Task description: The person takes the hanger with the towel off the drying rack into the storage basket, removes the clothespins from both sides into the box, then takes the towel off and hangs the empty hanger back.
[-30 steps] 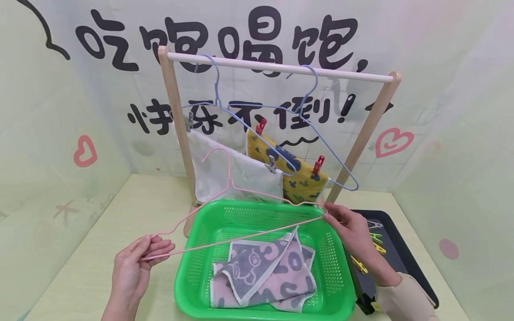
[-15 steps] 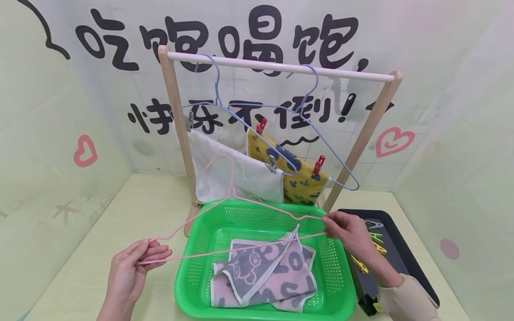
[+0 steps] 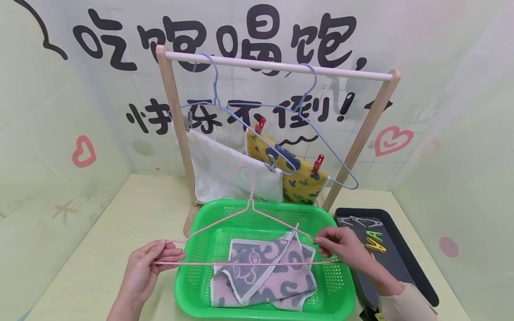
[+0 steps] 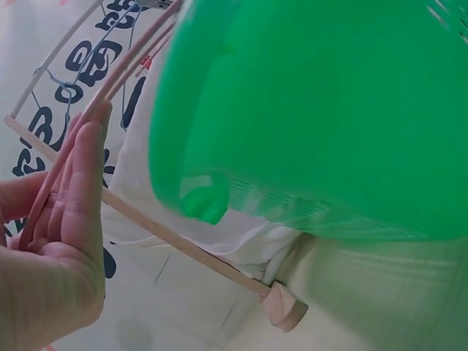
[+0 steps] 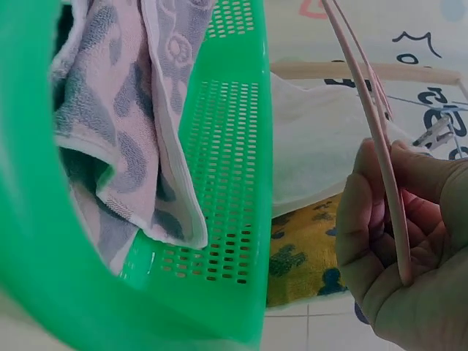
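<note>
A pink wire hanger [image 3: 251, 204] is held up over a green basket [image 3: 184, 285], its hook pointing up and its bottom bar nearly level. My left hand [image 3: 145, 269] grips one end, thumb above and fingers under the wire; the left wrist view shows the hanger wire [image 4: 91, 110] lying along those fingers. At the other end my right hand [image 3: 341, 247] pinches the sloping arm between thumb and fingers, seen close in the right wrist view as the hand [image 5: 409, 227] around the wire. Inside the basket lies a folded pink-and-grey towel [image 3: 281, 290].
Behind the basket stands a rack with a white rail [image 3: 277, 66]. Two blue hangers [image 3: 217, 100] on it carry a clipped white towel [image 3: 225, 165] and a yellow patterned towel [image 3: 301, 183]. A black tray [image 3: 413, 263] with several clips [image 3: 375, 244] lies at the right.
The hanger has come down and shifted right, its tilted bottom bar now level. My right hand has moved lower and slightly left, uncovering more clips; my left hand has moved a little right.
</note>
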The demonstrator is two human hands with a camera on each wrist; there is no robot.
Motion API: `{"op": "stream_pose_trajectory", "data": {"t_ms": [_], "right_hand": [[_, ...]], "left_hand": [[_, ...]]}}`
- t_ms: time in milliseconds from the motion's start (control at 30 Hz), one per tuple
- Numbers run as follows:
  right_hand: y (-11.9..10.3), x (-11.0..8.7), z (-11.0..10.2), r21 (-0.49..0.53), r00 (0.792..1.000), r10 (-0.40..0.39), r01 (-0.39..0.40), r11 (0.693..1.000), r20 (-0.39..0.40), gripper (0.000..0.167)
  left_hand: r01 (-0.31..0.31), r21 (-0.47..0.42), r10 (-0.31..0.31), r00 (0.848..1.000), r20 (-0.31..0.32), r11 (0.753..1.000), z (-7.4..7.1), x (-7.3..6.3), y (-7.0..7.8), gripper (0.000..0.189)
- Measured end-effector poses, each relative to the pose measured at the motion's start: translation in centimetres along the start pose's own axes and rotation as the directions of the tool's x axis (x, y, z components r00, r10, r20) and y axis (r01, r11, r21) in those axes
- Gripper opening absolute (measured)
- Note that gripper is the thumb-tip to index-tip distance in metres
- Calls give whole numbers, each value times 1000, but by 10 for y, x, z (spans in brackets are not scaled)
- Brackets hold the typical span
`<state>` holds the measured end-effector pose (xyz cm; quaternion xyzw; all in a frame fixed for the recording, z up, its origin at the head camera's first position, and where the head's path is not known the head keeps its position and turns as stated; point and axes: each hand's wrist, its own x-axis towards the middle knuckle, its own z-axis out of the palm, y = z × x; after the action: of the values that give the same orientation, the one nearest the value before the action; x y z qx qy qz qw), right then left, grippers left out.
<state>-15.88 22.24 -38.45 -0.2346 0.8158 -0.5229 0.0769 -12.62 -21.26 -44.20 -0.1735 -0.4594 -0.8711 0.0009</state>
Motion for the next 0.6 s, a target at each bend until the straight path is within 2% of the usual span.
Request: {"op": "stream_pose_trajectory", "data": {"t_ms": [200,300,367,400,533,600], "right_hand": [[2,-11,-5,-10,997,-59,59,998,-43,9],[1,-19,-8,-30,994,-62,59,998,-93,8],[0,-26,-9,-60,989,-60,52,997,-134,8],[-1,-29,-10,-82,986,-62,50,995,-152,8],[-4,-42,-14,-148,973,-89,58,987,-214,11],[-5,-49,-17,-171,966,-123,85,982,-228,15]], "left_hand": [[64,67,-69,995,78,996,4,1,0,41],[71,158,-85,993,84,985,7,3,1,38],[68,240,-86,994,65,968,-20,4,-15,34],[52,249,-70,995,65,967,-23,4,-17,32],[29,363,-20,999,-27,931,-57,6,-30,28],[9,386,19,998,-67,923,-43,9,-16,27]]}}
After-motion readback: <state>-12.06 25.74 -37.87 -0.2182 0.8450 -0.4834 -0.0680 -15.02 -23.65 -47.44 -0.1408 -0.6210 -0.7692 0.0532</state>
